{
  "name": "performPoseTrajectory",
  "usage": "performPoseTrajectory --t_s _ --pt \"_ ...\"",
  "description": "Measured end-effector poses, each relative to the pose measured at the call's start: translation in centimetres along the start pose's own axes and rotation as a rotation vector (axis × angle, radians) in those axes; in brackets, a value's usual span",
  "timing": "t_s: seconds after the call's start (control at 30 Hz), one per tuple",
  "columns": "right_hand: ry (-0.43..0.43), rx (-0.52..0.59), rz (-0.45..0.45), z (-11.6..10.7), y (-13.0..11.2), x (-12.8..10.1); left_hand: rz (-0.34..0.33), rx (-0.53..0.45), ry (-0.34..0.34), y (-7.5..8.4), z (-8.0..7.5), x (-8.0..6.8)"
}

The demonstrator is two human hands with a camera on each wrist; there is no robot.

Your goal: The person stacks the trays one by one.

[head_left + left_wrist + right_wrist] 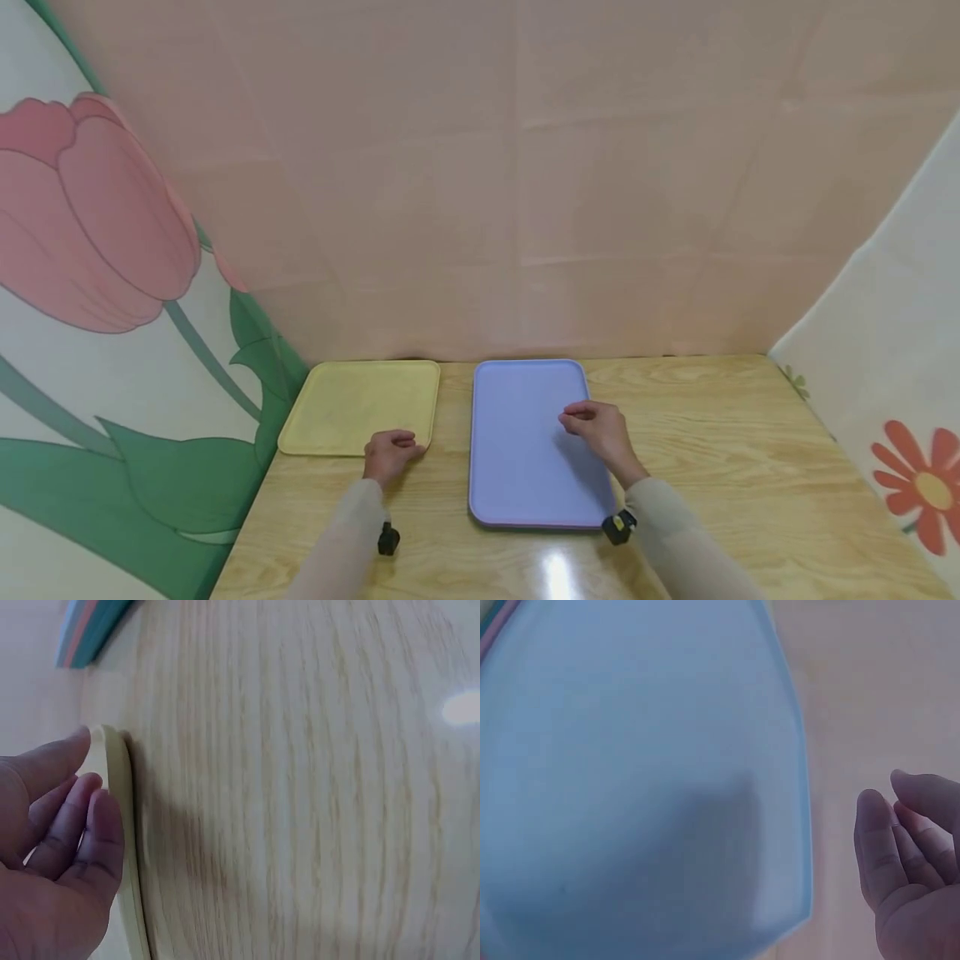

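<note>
A pale yellow tray [358,406] lies at the back left of the wooden table [720,467]. My left hand [401,446] rests at its near right corner. In the left wrist view its relaxed fingers [97,825] lie against the yellow tray's rim [124,825]. A light blue tray [525,442] lies lengthwise in the middle, with pink and teal edges [86,637] of other trays showing under it. My right hand [573,419] hovers over the blue tray's right side, fingers loosely curved and holding nothing. The right wrist view shows these fingers [877,832] beside the blue tray [630,787].
A pink cloth backdrop [525,167] closes off the table's far edge. Flower-printed cloth [112,292] stands on the left, and white flowered cloth [900,400] on the right. Bare wood stretches to the right of the blue tray and along the near edge.
</note>
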State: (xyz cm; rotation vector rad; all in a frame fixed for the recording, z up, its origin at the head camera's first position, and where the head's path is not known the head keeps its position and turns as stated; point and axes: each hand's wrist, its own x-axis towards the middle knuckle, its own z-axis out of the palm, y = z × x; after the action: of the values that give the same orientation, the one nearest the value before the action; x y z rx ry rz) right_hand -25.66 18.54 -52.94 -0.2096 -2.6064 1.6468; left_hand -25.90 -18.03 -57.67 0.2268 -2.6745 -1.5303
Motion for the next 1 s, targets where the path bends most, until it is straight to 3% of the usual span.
performPoseTrajectory --t_s 0.4,0.57,1.0 --pt "-0.02 -0.009 -0.021 1.8 -0.4 0.3 -0.028 0.045 -0.036 -0.1 0.5 -0.3" --pt "-0.031 -0.02 -0.009 2.9 -0.8 0.5 0.003 0.041 -0.07 0.0 0.7 -0.9" --pt "-0.07 0.002 -0.024 5.2 -1.9 0.2 0.007 -0.009 -0.167 0.2 1.9 -3.4"
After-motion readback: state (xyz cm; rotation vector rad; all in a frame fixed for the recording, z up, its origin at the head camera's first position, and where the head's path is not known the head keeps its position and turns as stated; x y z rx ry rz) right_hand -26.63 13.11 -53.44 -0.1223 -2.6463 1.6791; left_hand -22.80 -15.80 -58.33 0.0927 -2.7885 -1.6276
